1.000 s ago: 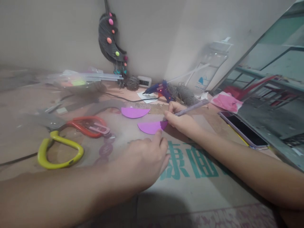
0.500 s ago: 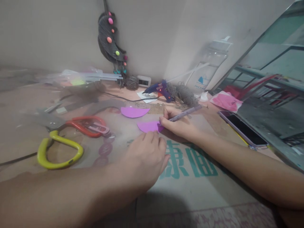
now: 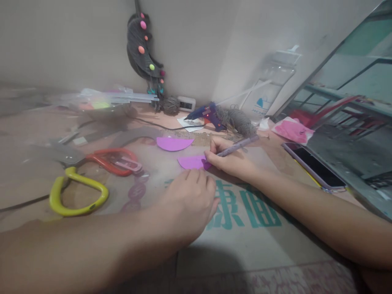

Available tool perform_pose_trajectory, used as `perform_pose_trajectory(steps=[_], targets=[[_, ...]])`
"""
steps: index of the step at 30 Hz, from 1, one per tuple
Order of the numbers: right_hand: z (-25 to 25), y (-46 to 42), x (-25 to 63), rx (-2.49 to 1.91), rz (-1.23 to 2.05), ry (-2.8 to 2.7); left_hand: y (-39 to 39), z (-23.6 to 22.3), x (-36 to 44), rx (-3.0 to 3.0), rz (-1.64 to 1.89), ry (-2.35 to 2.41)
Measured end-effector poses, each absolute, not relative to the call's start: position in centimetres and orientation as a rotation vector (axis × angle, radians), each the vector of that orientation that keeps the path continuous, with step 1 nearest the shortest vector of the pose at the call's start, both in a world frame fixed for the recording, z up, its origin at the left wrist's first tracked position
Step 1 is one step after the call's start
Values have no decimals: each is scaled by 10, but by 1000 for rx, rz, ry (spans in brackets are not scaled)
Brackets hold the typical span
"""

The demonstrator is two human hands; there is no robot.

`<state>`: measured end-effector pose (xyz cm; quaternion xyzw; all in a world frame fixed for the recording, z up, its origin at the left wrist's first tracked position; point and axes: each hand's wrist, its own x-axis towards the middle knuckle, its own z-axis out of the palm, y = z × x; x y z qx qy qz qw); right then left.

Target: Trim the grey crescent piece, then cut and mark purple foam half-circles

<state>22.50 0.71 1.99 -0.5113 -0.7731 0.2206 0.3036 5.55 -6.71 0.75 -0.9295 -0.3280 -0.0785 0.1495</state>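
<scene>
My right hand (image 3: 225, 157) is closed round a pale purple pen (image 3: 239, 145), its writing end hidden by the fingers over the right part of a purple paper half-circle (image 3: 191, 162). At that paper's near edge, my left hand (image 3: 191, 202) rests with bent fingers together, holding it down on the sheet; the fingertips are partly hidden. A second purple paper half-circle (image 3: 174, 143) lies just behind, touched by neither hand. Both half-circles have their straight edge facing away from me. Scissors (image 3: 79, 192) with one red and one yellow handle lie left of my hands.
Toward the wall stand a blue glue gun (image 3: 210, 116), grey yarn (image 3: 239, 120), a small digital clock (image 3: 186, 104) and a clear bottle (image 3: 269, 85). A bowl (image 3: 105, 112) holds glue sticks at left. A phone (image 3: 314, 165) lies near the table's right edge. A decorated grey crescent (image 3: 141, 49) hangs behind.
The view has shifted very slightly. Both hands, the pen and the paper pieces keep nearly the same places relative to each other.
</scene>
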Motion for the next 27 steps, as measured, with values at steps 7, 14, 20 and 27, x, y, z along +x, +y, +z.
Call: perform_pose_trajectory(steps=[7,14,20,27], targets=[[21,7,228,-1391,657,-2064,-67,5,55,-2615,-337,-925],[19,10,230,-1376,623,-2038,-69,3,54,-2603,-339,-917],[18,10,231,-1351,609,-1988,-68,2,53,-2595,-370,-890],[15,16,238,-1417,468,-1945,-67,2,54,-2614,-375,-863]])
